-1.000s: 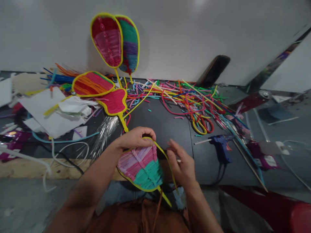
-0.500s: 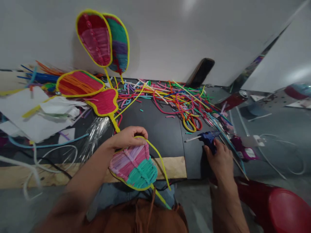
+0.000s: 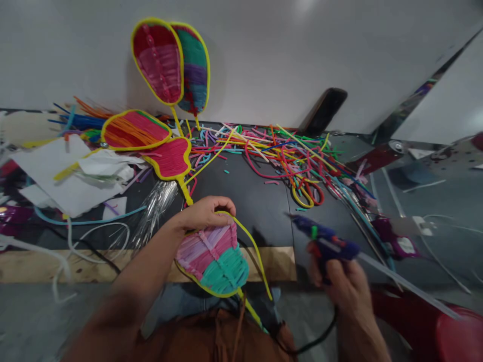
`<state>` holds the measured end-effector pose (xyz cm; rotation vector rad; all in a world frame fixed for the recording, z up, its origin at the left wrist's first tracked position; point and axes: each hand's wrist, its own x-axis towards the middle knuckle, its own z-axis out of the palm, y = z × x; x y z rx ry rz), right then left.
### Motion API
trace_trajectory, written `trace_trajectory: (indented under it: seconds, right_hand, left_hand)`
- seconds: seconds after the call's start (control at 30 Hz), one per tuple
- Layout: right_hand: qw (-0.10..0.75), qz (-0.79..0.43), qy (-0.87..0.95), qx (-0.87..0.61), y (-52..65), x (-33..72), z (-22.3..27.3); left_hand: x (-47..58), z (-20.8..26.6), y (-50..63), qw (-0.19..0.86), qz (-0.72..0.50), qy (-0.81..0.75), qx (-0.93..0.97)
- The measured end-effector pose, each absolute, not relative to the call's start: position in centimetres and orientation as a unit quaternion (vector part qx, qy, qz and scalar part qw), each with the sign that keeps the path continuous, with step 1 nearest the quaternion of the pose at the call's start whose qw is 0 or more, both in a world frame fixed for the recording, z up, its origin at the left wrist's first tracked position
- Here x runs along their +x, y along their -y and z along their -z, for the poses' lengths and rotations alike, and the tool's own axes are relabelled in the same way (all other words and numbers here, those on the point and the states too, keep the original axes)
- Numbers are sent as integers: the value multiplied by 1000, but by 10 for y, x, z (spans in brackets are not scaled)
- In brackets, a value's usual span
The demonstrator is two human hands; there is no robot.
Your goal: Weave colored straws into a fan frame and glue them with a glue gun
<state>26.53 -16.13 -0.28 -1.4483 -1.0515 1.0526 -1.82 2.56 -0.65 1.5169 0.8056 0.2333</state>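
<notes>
My left hand grips the top edge of a paddle-shaped pipe-cleaner piece close to my body. Lilac, pink and teal strands fill it, and its outline is yellow. From beside my fingers a loose yellow pipe cleaner curves down to the right; a yellow stem runs toward my lap. My right hand is wrapped round the handle of a blue hot glue gun, raised over the table's front edge. Its nozzle points left toward the piece, apart from it. A long translucent glue stick protrudes from its back.
Loose pipe cleaners lie in a heap along the back, with scissors at its front. A phone leans on the wall. Finished yellow-rimmed pieces and white paper are left. A red stool stands lower right.
My right hand has lifted the glue gun off the table and brought it nearer to me, its glue stick now showing. The left hand still holds the piece. The view has shifted slightly.
</notes>
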Motion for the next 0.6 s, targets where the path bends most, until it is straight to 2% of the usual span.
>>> trace_trajectory:
  seconds: [0.13, 0.27, 0.6]
  right_hand:
    - [447, -505, 482, -560, 163, 237, 17]
    - [426, -541, 488, -537, 155, 220, 22]
    - [387, -515, 519, -562, 149, 213, 33]
  left_hand:
    - [-18, 4, -25, 657, -101, -349, 660]
    - [-18, 4, -24, 652, -103, -352, 664]
    - [-18, 2, -23, 655, -104, -345, 665]
